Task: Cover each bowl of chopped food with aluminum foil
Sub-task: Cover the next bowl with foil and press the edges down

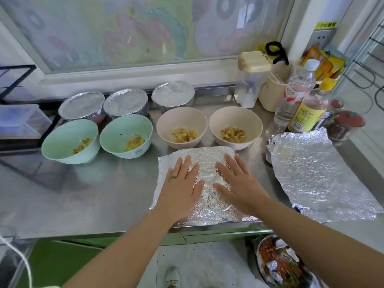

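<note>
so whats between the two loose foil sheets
Just bare steel counter, seen in the head view; the foil sheet under the left hand and right hand stops short of the second sheet.

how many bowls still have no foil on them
4, all in the front row: left green bowl, right green bowl beside it, then left beige bowl and right beige bowl. None looks hidden.

I read small kitchen here. Stainless steel counter point(93, 194) below my view, bowls point(181, 117) of chopped food in rows, some foil-capped. Bottles point(309, 113) and flip-lid jar point(251, 86) crowd back corner. Wire rack point(365, 65) at far right, cartoon-filmed window point(145, 32) behind counter.
</note>
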`<control>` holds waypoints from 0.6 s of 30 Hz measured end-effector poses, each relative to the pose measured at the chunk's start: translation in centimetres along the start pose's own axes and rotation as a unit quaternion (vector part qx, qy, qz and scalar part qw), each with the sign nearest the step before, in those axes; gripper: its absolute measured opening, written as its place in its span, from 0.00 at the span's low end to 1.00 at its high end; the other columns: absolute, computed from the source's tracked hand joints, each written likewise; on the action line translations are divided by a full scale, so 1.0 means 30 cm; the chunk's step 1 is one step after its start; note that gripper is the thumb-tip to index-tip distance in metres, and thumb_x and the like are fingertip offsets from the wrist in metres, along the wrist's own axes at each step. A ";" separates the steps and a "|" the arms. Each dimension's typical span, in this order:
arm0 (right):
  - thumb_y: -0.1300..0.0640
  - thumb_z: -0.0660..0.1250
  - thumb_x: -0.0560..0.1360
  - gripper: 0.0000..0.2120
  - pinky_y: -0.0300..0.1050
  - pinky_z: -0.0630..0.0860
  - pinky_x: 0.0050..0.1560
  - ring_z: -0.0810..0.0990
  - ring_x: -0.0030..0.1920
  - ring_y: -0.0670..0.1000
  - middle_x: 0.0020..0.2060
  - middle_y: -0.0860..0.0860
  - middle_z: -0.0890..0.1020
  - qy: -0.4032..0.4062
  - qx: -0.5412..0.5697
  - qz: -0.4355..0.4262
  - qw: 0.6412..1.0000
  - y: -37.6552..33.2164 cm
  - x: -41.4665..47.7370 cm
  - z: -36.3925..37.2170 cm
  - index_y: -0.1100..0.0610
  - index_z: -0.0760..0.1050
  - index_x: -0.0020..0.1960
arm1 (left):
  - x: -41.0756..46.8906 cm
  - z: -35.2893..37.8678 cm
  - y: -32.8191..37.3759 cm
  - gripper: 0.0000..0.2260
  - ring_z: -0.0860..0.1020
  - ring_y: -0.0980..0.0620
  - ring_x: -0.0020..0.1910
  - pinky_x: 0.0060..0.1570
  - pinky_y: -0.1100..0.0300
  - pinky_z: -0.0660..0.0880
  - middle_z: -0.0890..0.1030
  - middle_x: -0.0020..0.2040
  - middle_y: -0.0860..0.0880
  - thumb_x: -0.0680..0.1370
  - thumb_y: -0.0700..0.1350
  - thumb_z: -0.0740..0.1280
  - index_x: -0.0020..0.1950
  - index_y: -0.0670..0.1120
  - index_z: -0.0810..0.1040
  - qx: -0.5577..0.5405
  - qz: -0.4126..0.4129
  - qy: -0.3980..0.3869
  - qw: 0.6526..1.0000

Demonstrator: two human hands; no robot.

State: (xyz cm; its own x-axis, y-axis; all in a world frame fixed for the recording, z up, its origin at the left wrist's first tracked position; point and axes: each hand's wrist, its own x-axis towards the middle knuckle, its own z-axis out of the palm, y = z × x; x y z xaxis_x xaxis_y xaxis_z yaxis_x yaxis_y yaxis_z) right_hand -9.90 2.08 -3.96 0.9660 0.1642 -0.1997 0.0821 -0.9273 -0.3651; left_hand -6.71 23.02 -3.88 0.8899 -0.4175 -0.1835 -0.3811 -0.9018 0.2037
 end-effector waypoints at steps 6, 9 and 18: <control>0.44 0.57 0.85 0.33 0.48 0.52 0.77 0.50 0.82 0.50 0.83 0.47 0.47 0.047 0.258 0.087 0.961 -0.003 0.080 0.004 0.53 0.47 0.84 | 0.048 -0.021 -0.013 0.28 0.31 0.50 0.79 0.74 0.57 0.35 0.36 0.82 0.50 0.85 0.58 0.47 0.83 0.49 0.45 -0.074 -0.010 -0.008 0.997; 0.48 0.57 0.85 0.27 0.56 0.64 0.76 0.66 0.77 0.53 0.78 0.51 0.66 0.062 0.352 0.135 0.924 -0.001 0.098 0.010 0.51 0.56 0.81 | 0.041 -0.019 -0.013 0.29 0.33 0.52 0.79 0.74 0.59 0.38 0.38 0.82 0.50 0.85 0.58 0.49 0.83 0.49 0.46 -0.114 -0.018 0.004 0.993; 0.38 0.62 0.81 0.22 0.48 0.79 0.55 0.85 0.50 0.51 0.51 0.51 0.86 -0.001 0.566 0.242 0.788 0.006 0.089 0.010 0.54 0.77 0.63 | -0.038 0.011 -0.026 0.30 0.35 0.47 0.80 0.79 0.44 0.45 0.38 0.82 0.49 0.82 0.63 0.40 0.83 0.52 0.47 -0.013 -0.056 0.023 0.998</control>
State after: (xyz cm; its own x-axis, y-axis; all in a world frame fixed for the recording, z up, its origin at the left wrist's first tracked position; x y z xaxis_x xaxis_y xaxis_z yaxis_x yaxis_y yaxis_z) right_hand -7.39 2.45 -4.82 0.8162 -0.1149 -0.5663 -0.5688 0.0130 -0.8224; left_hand -7.52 24.18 -4.13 0.9370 -0.3090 -0.1629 -0.2729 -0.9387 0.2104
